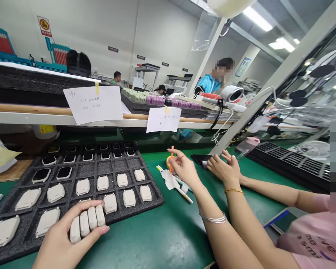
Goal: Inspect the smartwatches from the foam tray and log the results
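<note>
My left hand [70,231], at the lower left, is closed round a row of several off-white watch-shaped cases [84,223], gripped between thumb and fingers. It is over the front edge of a black foam tray [149,203], whose pockets hold more such cases [110,203], pale side up. Further back in the tray, watches show dark screens [64,172]. My right hand [184,170], with silver bangles at the wrist, is at mid-table. Its fingers are closed about a slim orange stick-like tool [171,158]; the index finger sticks out. Beside it lie a pale paper scrap [169,180] and a white pen-like item [184,195].
At my right, a co-worker's hands [224,168] rest near a dark phone [200,159]. A shelf [134,122] with taped paper notes [93,104] crosses behind the tray. A slanted post [240,119] and a black slotted tray [294,160] stand right.
</note>
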